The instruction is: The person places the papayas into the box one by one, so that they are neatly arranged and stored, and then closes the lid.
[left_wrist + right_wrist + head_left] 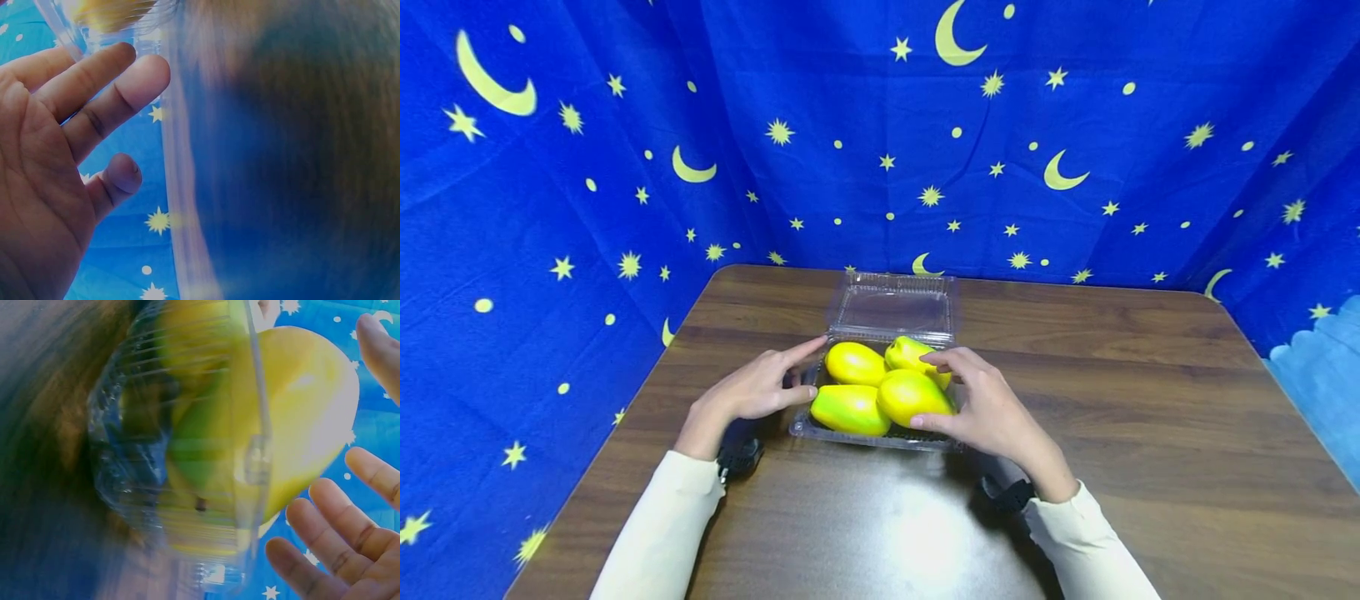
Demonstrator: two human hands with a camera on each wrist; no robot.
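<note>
A clear plastic clamshell box (876,440) sits on the table with its lid (895,310) folded back, away from me. Several yellow-green mangoes fill it: one at the back left (854,363), one at the front left (850,410), one at the back right (910,352) and one at the front right (914,398), raised over the rim. My left hand (756,385) is at the box's left edge, fingers extended, holding nothing. Over the right side my right hand (988,408) spreads its fingers beside the front-right mango; the right wrist view shows the fingers loose around that mango (306,412).
The brown wooden table (1135,400) extends on both sides of the box. A blue curtain (850,100) with yellow moons and stars hangs behind and at the sides. Dark wrist straps (741,458) sit below both hands.
</note>
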